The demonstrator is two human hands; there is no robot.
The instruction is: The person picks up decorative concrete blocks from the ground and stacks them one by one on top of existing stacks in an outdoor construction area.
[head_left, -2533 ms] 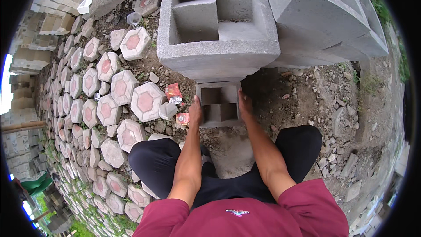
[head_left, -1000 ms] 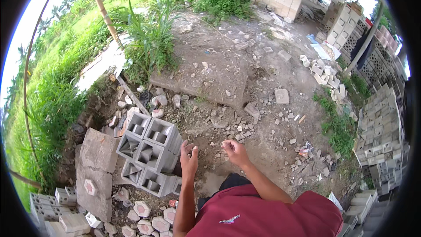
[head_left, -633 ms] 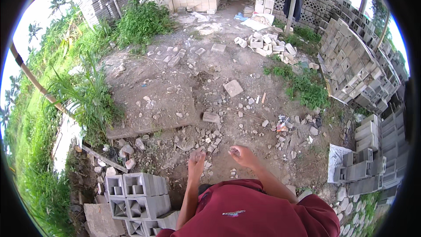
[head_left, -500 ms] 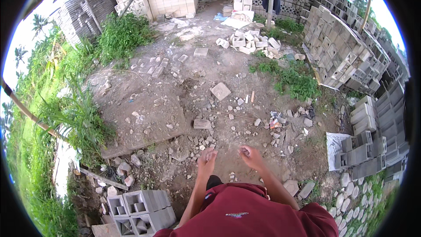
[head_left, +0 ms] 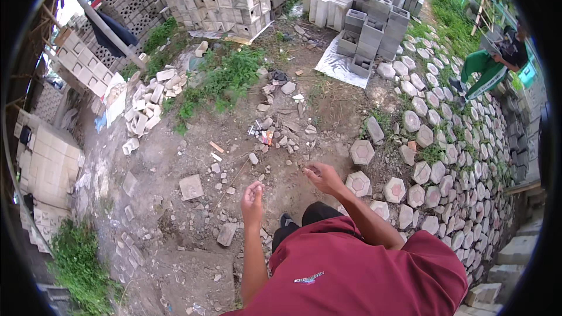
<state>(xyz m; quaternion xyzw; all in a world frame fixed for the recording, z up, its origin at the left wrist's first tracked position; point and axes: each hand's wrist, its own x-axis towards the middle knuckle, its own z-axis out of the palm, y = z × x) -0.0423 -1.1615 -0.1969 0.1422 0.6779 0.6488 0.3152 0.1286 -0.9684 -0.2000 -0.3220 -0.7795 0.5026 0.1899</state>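
My left hand [head_left: 253,195] hangs in the air over the bare dirt, fingers loosely curled and apart from the thumb, with nothing in it. To its right, my right hand [head_left: 322,178] is also raised, half-open and holding nothing. Neither hand touches anything. On the ground left of my left hand lie a square flat block [head_left: 191,188] and, lower down, a smaller brick-like chunk [head_left: 227,234]. Hexagonal paving stones [head_left: 358,183] begin just right of my right hand. One shoe [head_left: 287,221] shows below, between the hands.
Stacked hollow blocks [head_left: 216,1] stand ahead, with grey blocks [head_left: 370,38] beside a white sheet [head_left: 342,65]. Broken block pieces [head_left: 153,98] lie in a heap at left. Loose rubble litters the dirt. A person [head_left: 490,61] in green trousers holds a block at far right.
My view has swung to the right, bringing the hexagonal paving and the other person into sight. Both hands stay raised and hold nothing.
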